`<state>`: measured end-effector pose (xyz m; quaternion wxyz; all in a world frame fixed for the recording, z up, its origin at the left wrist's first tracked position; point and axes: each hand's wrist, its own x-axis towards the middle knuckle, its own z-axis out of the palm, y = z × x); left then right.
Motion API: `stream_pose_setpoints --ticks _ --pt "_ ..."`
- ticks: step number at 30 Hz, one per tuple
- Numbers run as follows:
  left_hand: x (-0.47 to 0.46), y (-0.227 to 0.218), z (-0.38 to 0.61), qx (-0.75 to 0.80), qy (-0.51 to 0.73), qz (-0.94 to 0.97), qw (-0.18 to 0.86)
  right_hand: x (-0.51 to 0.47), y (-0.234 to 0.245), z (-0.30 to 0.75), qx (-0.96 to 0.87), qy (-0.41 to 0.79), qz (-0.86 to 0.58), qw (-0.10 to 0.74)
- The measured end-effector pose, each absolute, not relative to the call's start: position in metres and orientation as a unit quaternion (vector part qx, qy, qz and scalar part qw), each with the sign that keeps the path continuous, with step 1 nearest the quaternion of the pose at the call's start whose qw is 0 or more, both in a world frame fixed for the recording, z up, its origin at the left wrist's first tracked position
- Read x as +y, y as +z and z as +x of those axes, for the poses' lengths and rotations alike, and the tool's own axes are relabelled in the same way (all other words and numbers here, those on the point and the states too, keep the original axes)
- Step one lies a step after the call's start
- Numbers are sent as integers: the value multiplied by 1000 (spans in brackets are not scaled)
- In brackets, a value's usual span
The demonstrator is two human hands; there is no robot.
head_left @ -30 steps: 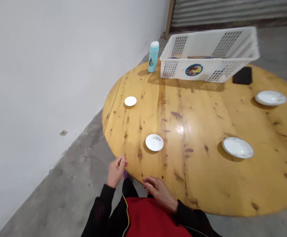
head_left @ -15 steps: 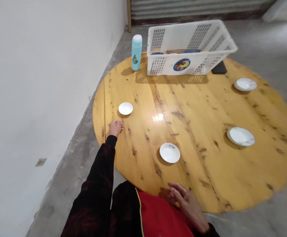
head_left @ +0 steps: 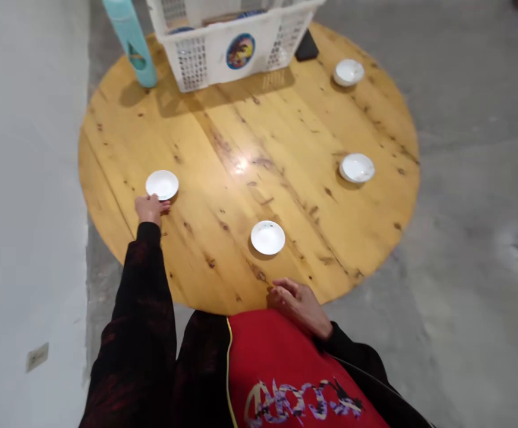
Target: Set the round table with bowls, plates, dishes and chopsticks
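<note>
Four dishes (head_left: pixel 267 238) lie spread on our table (head_left: pixel 241 119). Our left hand (head_left: pixel 150 208) seems to touch one dish (head_left: pixel 162 184), grip unclear. Our right hand (head_left: pixel 301 303) rests slack, unclenched.

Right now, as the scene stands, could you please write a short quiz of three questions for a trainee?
1. How many small white dishes lie on the round wooden table?
2. True or false: the teal bottle stands inside the white plastic basket.
3. Where does the right hand rest? A: on the basket. B: at the near edge of the table. C: on a dish.

Key
1. Four.
2. False: it stands on the table beside the basket.
3. B.
</note>
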<state>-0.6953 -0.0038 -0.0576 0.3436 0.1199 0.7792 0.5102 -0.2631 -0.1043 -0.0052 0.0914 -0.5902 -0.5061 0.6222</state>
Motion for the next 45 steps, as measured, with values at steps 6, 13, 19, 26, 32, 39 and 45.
stream_pose_setpoints --ticks 6,13,19,26,32,39,45 --pt "-23 -22 -646 780 471 269 312 -84 -16 -251 -483 607 -613 150" --pt "-53 -11 -513 721 371 376 448 -37 -20 -254 -528 558 -596 232" --pt "-59 -20 -455 730 281 452 429 -18 -24 -264 -607 505 -573 219" --pt "-65 -22 -438 740 146 558 347 -19 -40 -250 -662 423 -593 177" --pt "-50 -18 -439 770 1 581 264 -7 -47 -253 -716 339 -593 148" --pt "-35 -17 -443 785 -28 563 257 6 -57 -260 -752 281 -590 85" --pt "-34 -19 -446 789 -49 559 252 7 -59 -263 -765 273 -581 51"
